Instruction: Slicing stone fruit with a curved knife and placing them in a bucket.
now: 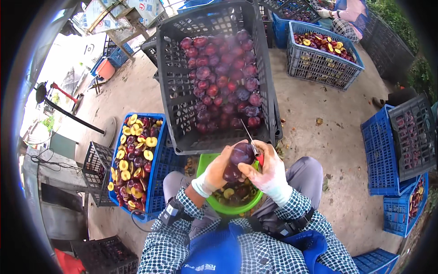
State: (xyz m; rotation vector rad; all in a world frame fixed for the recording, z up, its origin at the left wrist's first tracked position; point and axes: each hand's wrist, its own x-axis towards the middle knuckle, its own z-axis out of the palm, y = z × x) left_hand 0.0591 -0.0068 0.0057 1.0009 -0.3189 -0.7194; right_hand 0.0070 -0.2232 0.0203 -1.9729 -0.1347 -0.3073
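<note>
Head view: one dark crate (169, 82) heaped with whole plums, one blue crate (157, 182) of halves at left, one green bowl (207, 160) between knees; left hand (214, 173) closed on plum (238, 160) above bowl, right hand (269, 171) gripping red-handled knife (253, 148); best cut turning fruit, blade away from fingers

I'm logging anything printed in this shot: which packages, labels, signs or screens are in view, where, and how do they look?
White printed cardboard boxes: top left, stacked on a wooden stand, with blue and red markings.
Blue fabric apron: bottom centre, on the person, small white print.
No screens or signs show.
</note>
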